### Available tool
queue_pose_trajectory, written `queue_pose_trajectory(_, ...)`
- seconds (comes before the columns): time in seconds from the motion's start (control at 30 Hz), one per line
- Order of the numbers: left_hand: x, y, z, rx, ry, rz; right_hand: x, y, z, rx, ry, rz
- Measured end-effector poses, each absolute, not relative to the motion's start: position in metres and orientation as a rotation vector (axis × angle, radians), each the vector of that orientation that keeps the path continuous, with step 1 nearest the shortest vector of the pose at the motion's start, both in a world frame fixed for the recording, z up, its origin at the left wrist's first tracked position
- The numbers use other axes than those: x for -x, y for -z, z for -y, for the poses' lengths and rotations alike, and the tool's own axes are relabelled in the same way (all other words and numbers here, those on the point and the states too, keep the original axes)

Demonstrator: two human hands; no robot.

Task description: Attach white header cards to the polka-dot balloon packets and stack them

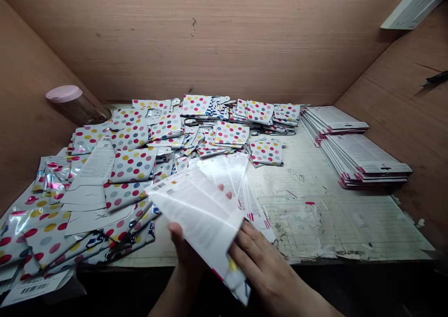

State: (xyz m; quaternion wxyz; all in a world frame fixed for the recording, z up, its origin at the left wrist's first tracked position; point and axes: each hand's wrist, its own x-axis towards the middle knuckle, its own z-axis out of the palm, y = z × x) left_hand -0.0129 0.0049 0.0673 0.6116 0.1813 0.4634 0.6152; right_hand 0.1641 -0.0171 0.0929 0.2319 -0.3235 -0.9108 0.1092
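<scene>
My left hand [185, 256] is under a white printed card sleeve [199, 214] and grips it, thumb at its lower edge and a fingertip showing at its top. My right hand [266, 265] holds the sleeve's right lower corner with fingers pressed on it. A fan of several white printed cards [241, 186] lies just beyond the hands on the table. Polka-dot packets [133, 165] lie scattered in heaps to the left and behind.
Two neat stacks of white printed cards [364, 160] stand at the right on the worn, paper-covered table [315, 214]. A bottle with a pink cap [66, 97] lies at the back left. Brown wooden walls [224, 37] close in the back and both sides.
</scene>
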Motion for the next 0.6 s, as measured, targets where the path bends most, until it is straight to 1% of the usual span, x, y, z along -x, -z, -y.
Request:
queue_pose_trajectory(0.1, -0.001, -0.056, 0.004, -0.377, -1.274, -0.869, -0.135, -0.073, 0.009, 0.971, -0.352, 2.310)
queue_pose_trajectory(0.17, -0.002, -0.054, 0.003, -0.325, -1.218, -0.759, -0.122, -0.068, 0.005, 1.002, -0.318, 2.251)
queue_pose_trajectory(0.33, 0.013, -0.062, -0.012, -0.256, -1.319, -0.713, -0.129, -0.071, 0.014, 1.077, -0.072, 2.143)
queue_pose_trajectory(0.47, 0.019, -0.070, -0.016, -0.220, -1.371, -0.627, -0.146, -0.075, 0.026, 0.957, -0.048, 2.044)
queue_pose_trajectory(0.6, 0.012, -0.071, -0.011, -0.237, -1.365, -0.564, -0.141, -0.071, 0.019, 0.844, -0.125, 2.184)
